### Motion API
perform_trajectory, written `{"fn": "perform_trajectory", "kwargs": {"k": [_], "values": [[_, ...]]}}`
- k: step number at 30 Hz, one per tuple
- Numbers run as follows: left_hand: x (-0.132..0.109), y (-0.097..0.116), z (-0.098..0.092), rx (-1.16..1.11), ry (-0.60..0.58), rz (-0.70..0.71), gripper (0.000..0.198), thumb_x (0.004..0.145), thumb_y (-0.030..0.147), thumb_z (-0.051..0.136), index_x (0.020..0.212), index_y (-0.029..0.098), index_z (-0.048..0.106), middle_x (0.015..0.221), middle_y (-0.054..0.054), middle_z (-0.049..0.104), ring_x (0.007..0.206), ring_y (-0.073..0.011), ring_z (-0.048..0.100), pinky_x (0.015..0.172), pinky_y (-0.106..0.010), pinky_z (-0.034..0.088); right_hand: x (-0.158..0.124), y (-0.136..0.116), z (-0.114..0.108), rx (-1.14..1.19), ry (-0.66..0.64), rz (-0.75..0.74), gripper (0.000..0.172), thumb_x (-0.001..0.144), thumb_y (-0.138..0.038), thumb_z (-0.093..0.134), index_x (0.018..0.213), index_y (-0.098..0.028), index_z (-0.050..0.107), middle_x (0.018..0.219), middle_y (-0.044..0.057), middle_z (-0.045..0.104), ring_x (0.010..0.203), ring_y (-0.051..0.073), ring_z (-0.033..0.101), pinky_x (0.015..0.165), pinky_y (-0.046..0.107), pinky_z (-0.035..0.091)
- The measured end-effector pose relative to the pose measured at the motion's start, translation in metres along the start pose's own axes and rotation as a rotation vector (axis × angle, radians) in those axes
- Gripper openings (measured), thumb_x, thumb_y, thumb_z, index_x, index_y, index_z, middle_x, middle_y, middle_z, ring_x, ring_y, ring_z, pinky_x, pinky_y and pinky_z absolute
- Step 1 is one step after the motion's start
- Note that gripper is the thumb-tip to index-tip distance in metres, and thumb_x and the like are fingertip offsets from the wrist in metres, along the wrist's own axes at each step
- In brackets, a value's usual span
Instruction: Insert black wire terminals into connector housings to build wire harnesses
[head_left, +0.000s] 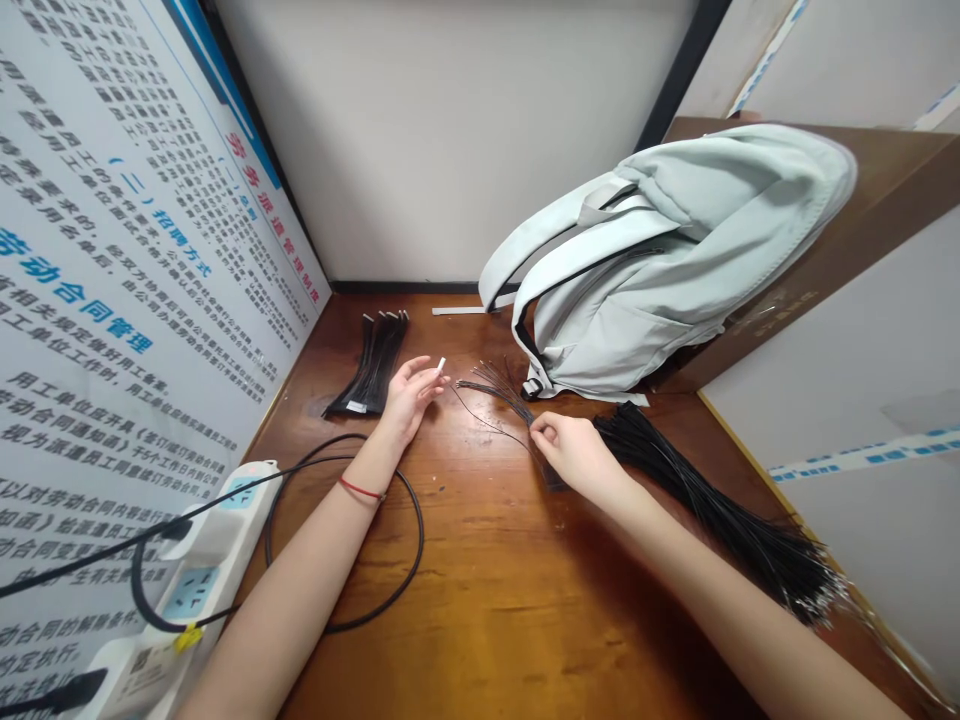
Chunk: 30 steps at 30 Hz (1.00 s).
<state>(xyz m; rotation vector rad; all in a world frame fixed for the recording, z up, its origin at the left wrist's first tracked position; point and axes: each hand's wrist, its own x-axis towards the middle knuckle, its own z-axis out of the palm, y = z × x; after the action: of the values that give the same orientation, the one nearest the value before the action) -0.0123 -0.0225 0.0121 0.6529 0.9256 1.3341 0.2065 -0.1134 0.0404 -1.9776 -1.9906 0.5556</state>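
Note:
My left hand (409, 395) pinches a small white piece (441, 365) between thumb and fingertips, above the wooden desk (480, 560). My right hand (566, 450) is closed on a thin spray of black wires (495, 393), whose fine ends fan out to the left. A large bundle of black wires (712, 510) lies to the right of that hand, with silvery ends at its lower right. Beyond my left hand lies a neat bunch of thicker black cables (371, 365) with a small white label. A red cord bracelet (361, 489) circles my left wrist.
A white power strip (202, 570) with plugged-in black cords sits at the desk's left edge, beside a loop of black cable (405, 540). A pale grey backpack (667, 260) rests at the back right. A printed notice panel (127, 230) stands along the left side.

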Motion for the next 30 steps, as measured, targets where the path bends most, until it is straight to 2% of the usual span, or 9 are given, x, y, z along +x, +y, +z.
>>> {"fn": "perform_trajectory", "kwargs": {"k": [5,9,12,15,17,20,22,25,30], "values": [[0.000,0.001,0.001,-0.004,-0.005,-0.011,0.031,0.066,0.007,0.065,0.093,0.014,0.052,0.071,-0.002,0.065,0.063,-0.0108,0.066,0.053,-0.016,0.047,0.020,-0.021,-0.002,-0.132,0.008,0.106,0.017,0.081,-0.027,0.053,0.073,-0.017,0.064,0.073,0.010,0.068,0.072,0.021,0.064,0.063,0.027,0.039],[0.000,0.001,0.000,0.009,-0.002,-0.015,0.032,0.066,0.008,0.067,0.093,0.014,0.051,0.071,-0.001,0.064,0.062,-0.0103,0.065,0.054,-0.016,0.048,0.027,-0.032,-0.005,-0.267,-0.063,0.150,0.017,0.082,-0.019,0.050,0.077,-0.014,0.064,0.085,0.018,0.068,0.081,0.028,0.066,0.063,0.030,0.039],[0.001,0.000,-0.001,0.017,-0.021,-0.001,0.032,0.066,0.010,0.068,0.093,0.014,0.051,0.072,-0.001,0.064,0.063,-0.0109,0.066,0.055,-0.017,0.049,0.029,-0.034,-0.005,-0.253,-0.086,0.128,0.017,0.081,-0.013,0.046,0.075,-0.013,0.061,0.085,0.019,0.068,0.080,0.026,0.065,0.063,0.030,0.039],[0.002,-0.001,-0.001,0.022,-0.021,-0.008,0.030,0.067,0.008,0.066,0.092,0.014,0.051,0.072,-0.002,0.065,0.063,-0.0115,0.066,0.056,-0.019,0.050,0.030,-0.030,-0.003,-0.119,-0.032,0.092,0.009,0.077,-0.014,0.049,0.070,-0.015,0.056,0.075,0.013,0.067,0.072,0.022,0.063,0.061,0.028,0.038],[0.001,0.000,0.000,0.027,-0.015,-0.013,0.028,0.068,0.007,0.065,0.092,0.014,0.051,0.072,-0.002,0.065,0.063,-0.0118,0.066,0.058,-0.020,0.051,0.031,-0.026,0.001,0.081,-0.007,0.082,0.005,0.075,-0.014,0.050,0.072,-0.017,0.052,0.068,0.006,0.065,0.064,0.017,0.060,0.059,0.026,0.039],[-0.001,0.000,0.001,0.042,-0.034,-0.003,0.029,0.067,0.008,0.066,0.091,0.014,0.051,0.072,-0.001,0.064,0.063,-0.0130,0.067,0.060,-0.023,0.053,0.032,-0.018,0.009,0.465,-0.040,0.118,0.013,0.071,-0.009,0.046,0.079,-0.018,0.051,0.065,0.000,0.063,0.057,0.012,0.056,0.058,0.022,0.040],[-0.002,0.000,0.002,0.056,-0.051,0.002,0.030,0.067,0.009,0.067,0.091,0.014,0.051,0.071,-0.001,0.063,0.064,-0.0139,0.067,0.061,-0.025,0.054,0.033,-0.015,0.012,0.612,-0.044,0.144,0.019,0.069,-0.009,0.045,0.084,-0.017,0.054,0.062,-0.002,0.061,0.054,0.010,0.052,0.058,0.022,0.039],[-0.001,-0.001,0.001,0.062,-0.059,0.007,0.030,0.066,0.011,0.068,0.091,0.015,0.051,0.069,0.000,0.063,0.064,-0.0142,0.067,0.063,-0.027,0.054,0.032,-0.014,0.015,0.648,0.008,0.133,0.015,0.072,-0.021,0.051,0.083,-0.016,0.060,0.053,-0.004,0.053,0.050,0.010,0.046,0.053,0.022,0.034],[0.002,-0.002,0.000,0.020,-0.025,0.014,0.031,0.066,0.011,0.068,0.091,0.015,0.051,0.069,0.001,0.062,0.065,-0.0132,0.066,0.068,-0.028,0.054,0.033,-0.017,0.014,0.714,0.019,0.052,0.026,0.073,-0.043,0.054,0.070,-0.017,0.056,0.049,-0.006,0.043,0.045,0.008,0.036,0.047,0.023,0.027]]}}
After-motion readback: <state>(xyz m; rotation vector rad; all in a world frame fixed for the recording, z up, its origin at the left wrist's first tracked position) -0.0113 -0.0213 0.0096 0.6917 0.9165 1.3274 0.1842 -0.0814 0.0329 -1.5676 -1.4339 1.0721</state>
